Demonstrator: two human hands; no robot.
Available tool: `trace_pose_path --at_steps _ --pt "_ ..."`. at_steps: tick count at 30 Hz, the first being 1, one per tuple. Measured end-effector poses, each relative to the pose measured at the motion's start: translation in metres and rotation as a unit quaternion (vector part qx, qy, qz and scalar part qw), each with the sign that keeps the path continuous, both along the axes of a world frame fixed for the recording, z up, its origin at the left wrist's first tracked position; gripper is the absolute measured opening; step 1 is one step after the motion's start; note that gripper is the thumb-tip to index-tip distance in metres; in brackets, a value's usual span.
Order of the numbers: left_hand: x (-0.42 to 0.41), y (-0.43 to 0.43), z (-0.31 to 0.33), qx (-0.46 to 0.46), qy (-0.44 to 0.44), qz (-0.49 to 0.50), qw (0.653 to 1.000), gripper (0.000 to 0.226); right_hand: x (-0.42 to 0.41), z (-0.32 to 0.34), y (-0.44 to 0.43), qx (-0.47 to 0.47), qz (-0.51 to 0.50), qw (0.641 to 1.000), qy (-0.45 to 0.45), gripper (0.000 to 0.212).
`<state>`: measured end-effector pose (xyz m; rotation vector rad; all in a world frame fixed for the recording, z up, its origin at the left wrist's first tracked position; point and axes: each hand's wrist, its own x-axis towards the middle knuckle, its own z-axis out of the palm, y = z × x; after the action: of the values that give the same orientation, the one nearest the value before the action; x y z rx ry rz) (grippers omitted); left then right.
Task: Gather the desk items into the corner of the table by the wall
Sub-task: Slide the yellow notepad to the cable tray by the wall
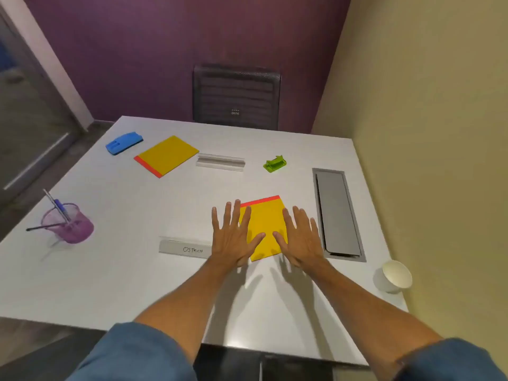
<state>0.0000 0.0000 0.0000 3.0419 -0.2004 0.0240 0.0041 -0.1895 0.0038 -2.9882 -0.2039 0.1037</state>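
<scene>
A yellow notepad with a red strip (265, 224) lies near the middle right of the white table (123, 270). My left hand (232, 237) and my right hand (301, 239) are spread flat over its left and right edges, fingers straight. A second yellow notepad (167, 155) lies farther back on the left, with a blue eraser-like block (124, 143) beside it. A green stapler-like item (275, 163) sits at the back right. A clear nameplate holder (220, 162) lies mid-back, another labelled "OSTRICH" (184, 248) just left of my left hand. A purple cup with pens (68, 222) stands far left.
A grey cable hatch (337, 213) is set into the table along the beige wall (439, 160) on the right. A white paper cup (395, 274) stands near the front right edge. A dark mesh chair (236, 97) stands behind the table against the purple wall.
</scene>
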Motion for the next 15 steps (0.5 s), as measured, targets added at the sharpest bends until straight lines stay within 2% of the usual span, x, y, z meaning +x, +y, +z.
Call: trace_pose_path --at_steps 4,8,15 --pt "0.015 -0.005 -0.025 0.031 0.008 0.026 0.999 0.091 0.023 -0.021 -0.007 -0.017 0.013 0.999 0.028 0.082" --pt "0.031 -0.012 -0.050 0.031 0.060 0.038 0.997 0.086 0.049 -0.051 -0.012 -0.012 0.034 0.998 0.042 0.070" --pt "0.062 -0.017 -0.072 0.009 0.160 0.070 0.985 0.085 0.085 -0.083 -0.011 0.008 0.034 0.997 0.074 0.070"
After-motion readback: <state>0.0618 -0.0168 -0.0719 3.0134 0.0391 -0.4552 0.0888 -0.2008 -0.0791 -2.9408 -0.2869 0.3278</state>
